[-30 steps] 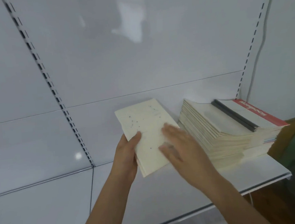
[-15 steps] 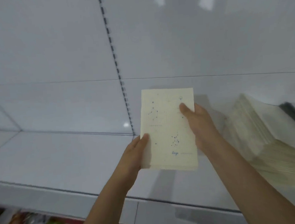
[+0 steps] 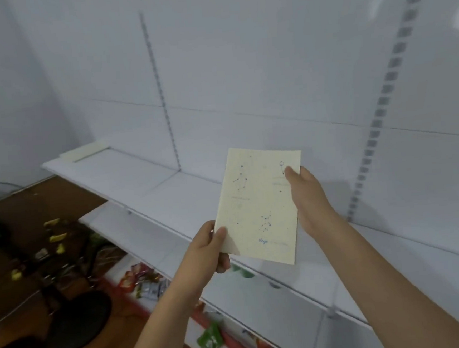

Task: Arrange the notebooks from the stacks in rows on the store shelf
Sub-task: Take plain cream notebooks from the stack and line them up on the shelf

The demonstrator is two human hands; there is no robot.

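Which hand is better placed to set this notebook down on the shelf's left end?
Probably left: the left hand grips the notebook at its lower left corner, nearer the notebooks lying far left.

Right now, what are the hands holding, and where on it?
A cream notebook: left hand pinches its bottom-left corner, right hand grips the right edge near the top.

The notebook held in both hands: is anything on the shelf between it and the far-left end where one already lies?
Nothing visible. The notebook is gripped by the left hand and right hand; the shelf shows bare up to the placed notebook.
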